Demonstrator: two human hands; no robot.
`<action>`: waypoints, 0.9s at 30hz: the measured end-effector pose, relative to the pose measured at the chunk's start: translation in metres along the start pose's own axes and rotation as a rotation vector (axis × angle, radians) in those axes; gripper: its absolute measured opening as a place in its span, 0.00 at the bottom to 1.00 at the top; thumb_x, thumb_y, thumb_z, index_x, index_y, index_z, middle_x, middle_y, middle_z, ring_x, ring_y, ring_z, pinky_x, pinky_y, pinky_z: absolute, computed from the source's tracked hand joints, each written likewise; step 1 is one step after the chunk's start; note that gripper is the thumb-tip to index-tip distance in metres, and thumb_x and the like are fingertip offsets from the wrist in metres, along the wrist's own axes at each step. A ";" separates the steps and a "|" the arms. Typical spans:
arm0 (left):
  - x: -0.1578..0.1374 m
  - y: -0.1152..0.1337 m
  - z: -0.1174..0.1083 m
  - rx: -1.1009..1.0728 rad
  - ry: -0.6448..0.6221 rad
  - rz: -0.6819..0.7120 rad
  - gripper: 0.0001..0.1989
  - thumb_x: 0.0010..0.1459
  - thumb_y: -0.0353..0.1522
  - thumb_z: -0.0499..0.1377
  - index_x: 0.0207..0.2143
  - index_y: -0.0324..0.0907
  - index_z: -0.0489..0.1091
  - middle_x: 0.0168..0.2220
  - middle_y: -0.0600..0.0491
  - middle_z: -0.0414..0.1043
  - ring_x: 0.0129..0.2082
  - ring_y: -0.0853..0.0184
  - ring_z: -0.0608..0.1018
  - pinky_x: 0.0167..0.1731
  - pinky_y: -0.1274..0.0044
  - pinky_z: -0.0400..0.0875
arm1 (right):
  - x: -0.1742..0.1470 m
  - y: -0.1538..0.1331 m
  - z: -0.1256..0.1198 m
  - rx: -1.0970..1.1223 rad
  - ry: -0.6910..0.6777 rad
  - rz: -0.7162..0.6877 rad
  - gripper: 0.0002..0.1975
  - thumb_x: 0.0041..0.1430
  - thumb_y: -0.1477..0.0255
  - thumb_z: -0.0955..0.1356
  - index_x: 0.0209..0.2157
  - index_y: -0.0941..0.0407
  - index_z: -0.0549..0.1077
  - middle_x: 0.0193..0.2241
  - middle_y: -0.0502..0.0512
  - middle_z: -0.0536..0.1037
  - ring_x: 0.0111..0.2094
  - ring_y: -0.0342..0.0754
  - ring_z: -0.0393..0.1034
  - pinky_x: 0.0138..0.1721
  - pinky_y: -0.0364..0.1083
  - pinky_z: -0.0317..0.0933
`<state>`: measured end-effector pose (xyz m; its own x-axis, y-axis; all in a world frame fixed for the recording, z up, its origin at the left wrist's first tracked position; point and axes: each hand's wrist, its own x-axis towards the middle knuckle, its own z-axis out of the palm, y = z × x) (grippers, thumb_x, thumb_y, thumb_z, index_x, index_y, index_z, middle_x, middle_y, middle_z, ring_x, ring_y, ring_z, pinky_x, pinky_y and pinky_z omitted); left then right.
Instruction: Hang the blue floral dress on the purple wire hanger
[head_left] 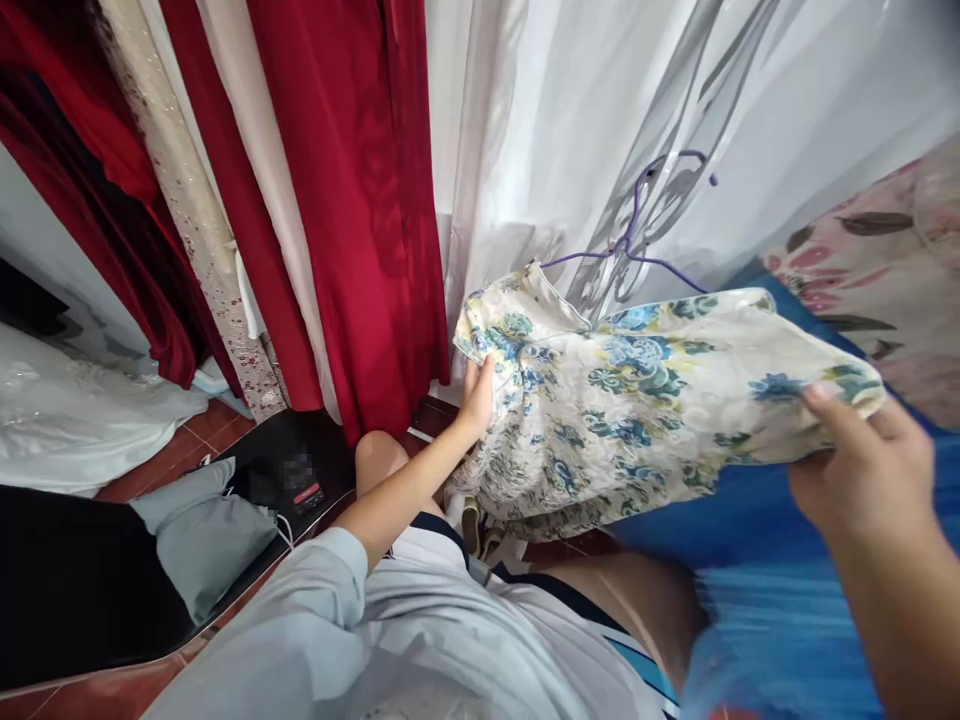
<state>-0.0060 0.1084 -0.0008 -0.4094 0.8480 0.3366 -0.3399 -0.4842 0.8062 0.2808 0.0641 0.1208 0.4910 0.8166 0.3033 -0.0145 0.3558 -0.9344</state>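
Observation:
A cream dress (637,380) with blue, green and yellow flowers hangs on a purple wire hanger (628,238) in front of me. My left hand (478,395) grips the short sleeve at the left, thumb on the front of the cloth. At the right, my right hand (862,465) pinches the end of the other sleeve and holds it stretched out sideways. The dress's gathered lower part drops toward my feet, and its hem is partly hidden. The hanger's arms run into the neckline, so their ends are out of sight.
Dark red gowns (337,190) hang at the left, and a white curtain (555,120) hangs behind the hanger. A black bench (67,560) holds a grey bag (210,545) and a phone (300,480). Blue tulle (780,600) and pink floral cloth (862,260) crowd the right.

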 end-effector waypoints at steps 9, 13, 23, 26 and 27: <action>0.030 0.056 -0.010 0.195 0.006 0.182 0.33 0.54 0.37 0.65 0.60 0.39 0.61 0.57 0.41 0.68 0.57 0.52 0.72 0.57 0.65 0.64 | 0.019 -0.029 0.014 0.013 -0.165 -0.267 0.12 0.52 0.62 0.73 0.37 0.52 0.81 0.25 0.53 0.75 0.21 0.44 0.59 0.22 0.46 0.50; 0.041 0.107 -0.004 0.598 0.111 0.556 0.50 0.50 0.32 0.67 0.68 0.43 0.40 0.68 0.39 0.47 0.66 0.54 0.59 0.63 0.65 0.56 | 0.033 -0.061 0.023 0.094 -0.175 -0.286 0.13 0.55 0.61 0.72 0.36 0.56 0.80 0.23 0.51 0.73 0.21 0.43 0.59 0.23 0.43 0.51; 0.099 0.103 0.037 0.991 -0.540 0.616 0.51 0.47 0.32 0.67 0.68 0.45 0.45 0.63 0.40 0.55 0.63 0.48 0.61 0.60 0.59 0.58 | 0.000 -0.105 0.071 -0.118 -0.367 -0.701 0.16 0.67 0.60 0.62 0.40 0.55 0.76 0.35 0.53 0.77 0.38 0.48 0.72 0.42 0.48 0.65; 0.085 0.050 0.028 0.878 -0.549 0.524 0.48 0.46 0.36 0.69 0.66 0.42 0.50 0.61 0.40 0.58 0.62 0.50 0.62 0.60 0.60 0.58 | -0.042 -0.107 0.078 -0.247 -0.732 -0.759 0.15 0.67 0.63 0.63 0.51 0.54 0.71 0.48 0.55 0.75 0.50 0.51 0.69 0.53 0.50 0.62; 0.076 0.037 0.025 0.841 -0.534 0.486 0.45 0.48 0.37 0.68 0.65 0.41 0.52 0.60 0.40 0.59 0.61 0.51 0.63 0.60 0.60 0.59 | -0.052 -0.108 0.079 -0.276 -0.861 -0.726 0.18 0.66 0.63 0.65 0.55 0.54 0.68 0.50 0.56 0.74 0.52 0.51 0.68 0.54 0.50 0.61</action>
<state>-0.0285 0.1606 0.0671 0.1433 0.6898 0.7097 0.5243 -0.6611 0.5367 0.1882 0.0192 0.2212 -0.4506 0.5380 0.7124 0.2702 0.8428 -0.4655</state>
